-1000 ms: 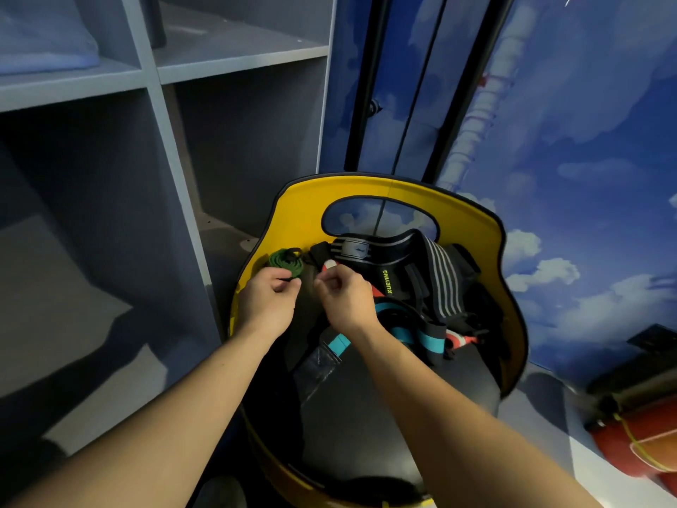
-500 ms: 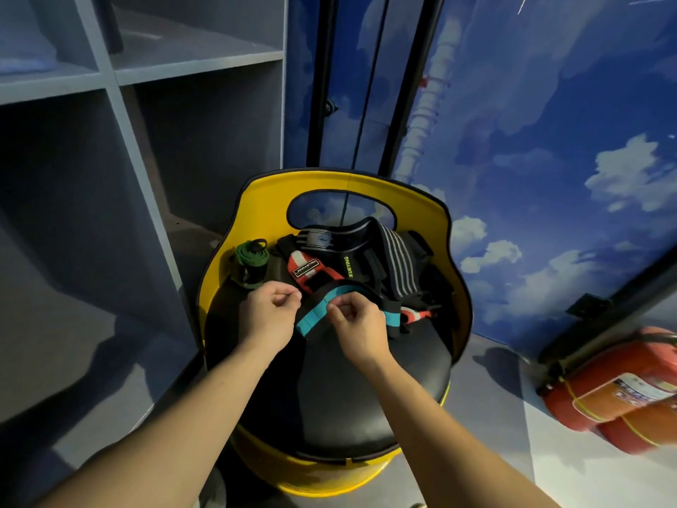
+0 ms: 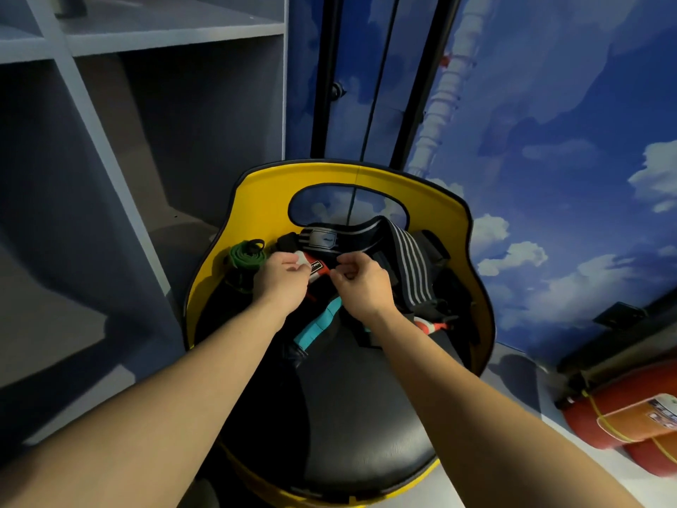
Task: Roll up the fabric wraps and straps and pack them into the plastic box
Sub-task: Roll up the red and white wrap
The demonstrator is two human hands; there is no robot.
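my left hand pinching red-and-white fabric strap with black label, right hand curled, pinching black strap end beside it. whole tangle sits on black round seat of yellow-backed chair. rolled green band at left. can't spot plastic box.

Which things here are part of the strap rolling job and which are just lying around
Job:
red and white strap, held by left hand and right hand
teal strap
green band
grey striped wrap

Lying about:
yellow chair
grey shelving
red fire extinguishers
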